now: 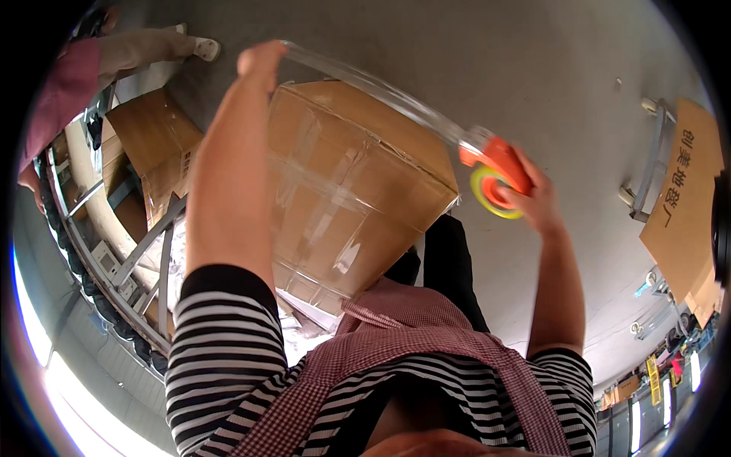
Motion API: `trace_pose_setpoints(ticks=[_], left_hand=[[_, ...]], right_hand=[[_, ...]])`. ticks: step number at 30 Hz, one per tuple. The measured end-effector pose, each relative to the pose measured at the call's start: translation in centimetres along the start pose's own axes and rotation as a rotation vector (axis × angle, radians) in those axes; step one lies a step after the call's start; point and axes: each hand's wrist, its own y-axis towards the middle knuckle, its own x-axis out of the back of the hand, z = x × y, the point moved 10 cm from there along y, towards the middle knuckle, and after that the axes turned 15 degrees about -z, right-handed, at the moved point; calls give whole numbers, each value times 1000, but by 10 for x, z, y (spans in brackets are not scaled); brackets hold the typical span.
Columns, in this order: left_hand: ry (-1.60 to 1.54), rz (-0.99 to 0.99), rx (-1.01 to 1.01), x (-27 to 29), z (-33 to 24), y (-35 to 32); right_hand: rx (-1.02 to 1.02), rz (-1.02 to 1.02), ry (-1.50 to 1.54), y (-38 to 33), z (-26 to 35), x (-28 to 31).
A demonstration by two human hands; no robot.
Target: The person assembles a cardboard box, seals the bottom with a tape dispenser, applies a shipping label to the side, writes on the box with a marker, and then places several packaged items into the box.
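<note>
Head view: beyond the carton (346,183), the left hand (261,65) grips clear tape (373,87), fingers closed; right of the carton, the right hand (541,204) has fingers wrapped round an orange dispenser (504,163). Slack could make the tape stick to itself.

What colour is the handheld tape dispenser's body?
The tape dispenser's body in the right hand is orange-red, clearest in the head view.

place: packing workshop or warehouse | orange handheld tape dispenser (502,161) is stretching clear tape (373,87) near large brown cardboard carton (320,202) | wheeled grey metal frame (653,164) is standing beside brown cardboard panel (687,206) | plain grey floor (571,91) is spreading wide
</note>
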Motion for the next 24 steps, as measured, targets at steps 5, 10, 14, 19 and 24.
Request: trace_pose_setpoints(ticks=[5, 10, 14, 19, 24], left_hand=[[704, 7, -493, -3, 46, 113], [596, 237, -78, 0, 130, 88], [694, 157, 55, 57, 177, 87], [79, -607, -19, 249, 431, 114], [78, -224, 780, 304, 704, -125]], right_hand=[[-335, 43, -20, -43, -116, 58], [-449, 352, 153, -120, -161, -50], [-499, 380, 107, -165, -169, -136], [-597, 228, 296, -184, -172, -173], [-457, 117, 309, -160, -178, -169]])
